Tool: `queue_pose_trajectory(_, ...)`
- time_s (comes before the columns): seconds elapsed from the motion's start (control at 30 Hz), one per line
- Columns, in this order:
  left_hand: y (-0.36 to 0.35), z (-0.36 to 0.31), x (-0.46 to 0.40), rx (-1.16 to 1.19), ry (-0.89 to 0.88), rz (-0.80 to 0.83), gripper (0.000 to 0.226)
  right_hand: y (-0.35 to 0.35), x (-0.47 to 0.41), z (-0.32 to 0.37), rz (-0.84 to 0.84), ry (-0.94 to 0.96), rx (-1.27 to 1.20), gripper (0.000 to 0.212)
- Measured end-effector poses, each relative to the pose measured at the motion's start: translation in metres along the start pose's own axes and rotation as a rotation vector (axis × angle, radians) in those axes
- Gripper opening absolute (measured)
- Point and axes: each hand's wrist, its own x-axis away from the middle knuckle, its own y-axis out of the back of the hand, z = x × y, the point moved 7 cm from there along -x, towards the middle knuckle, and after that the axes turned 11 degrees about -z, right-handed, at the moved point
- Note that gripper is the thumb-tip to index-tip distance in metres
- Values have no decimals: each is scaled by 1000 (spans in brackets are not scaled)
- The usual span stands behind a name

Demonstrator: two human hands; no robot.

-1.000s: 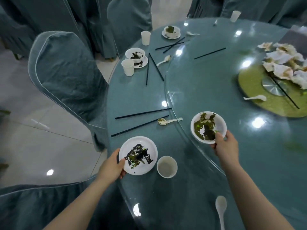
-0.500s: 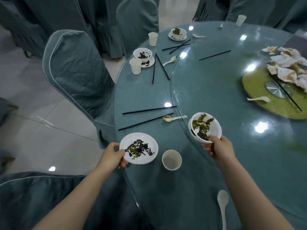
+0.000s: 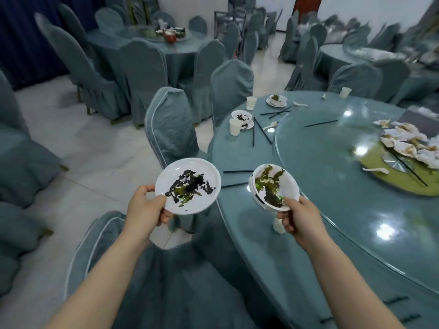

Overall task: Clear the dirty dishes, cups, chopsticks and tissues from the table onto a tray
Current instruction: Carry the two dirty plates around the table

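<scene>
Left hand [image 3: 148,205] pinches plate [image 3: 188,185]; right hand [image 3: 300,216] pinches bowl [image 3: 274,187]. Tray unseen; chopsticks [image 3: 261,132], cups [image 3: 234,127], tissues [image 3: 408,144] remain on table [image 3: 332,210].

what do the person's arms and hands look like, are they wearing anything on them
Both forearms are bare up to the frame edge: no sleeves show. The left hand and right hand wear no gloves, and no watch, bracelet or ring is visible on the wrists or fingers.
</scene>
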Motion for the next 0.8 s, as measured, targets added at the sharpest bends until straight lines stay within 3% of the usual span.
queue_pose_trajectory(0.23,179,26,38,163,-17,-147,31,-75,142,-24,116,41,62,13)
queue_pose_trajectory(0.43,345,59,59,189,4,-368,34,-179,245,-41,299,14,92,13)
queue_pose_trajectory(0.6,443,83,66,215,33,-520,34,-263,307,-41,483,45,130,14)
queue_pose_trajectory(0.8,516,115,63,258,61,-651,33,-328,333,-40,565,57,151,16)
